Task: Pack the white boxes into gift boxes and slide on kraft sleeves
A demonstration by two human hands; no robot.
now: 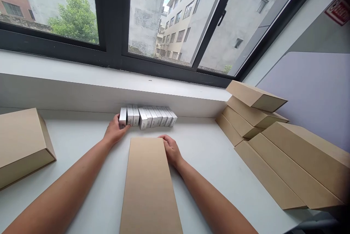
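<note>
A row of several small white boxes [154, 116] with dark print stands against the low wall below the windowsill. At its left end my left hand [116, 130] has its thumb and fingers around the leftmost small white box [123, 116], which stands upright on the table. A long tan cardboard box [149, 186] lies in front of me, running toward the bottom edge of the view. My right hand [171, 149] grips the far right corner of this cardboard box, its fingertips partly hidden behind the far edge.
Another tan box [23, 142] lies on the white table [213, 153] at the left. Several more tan boxes [290, 164] are stacked at the right, some up against the wall. Beyond the table is a white windowsill [82, 71] under a dark-framed window.
</note>
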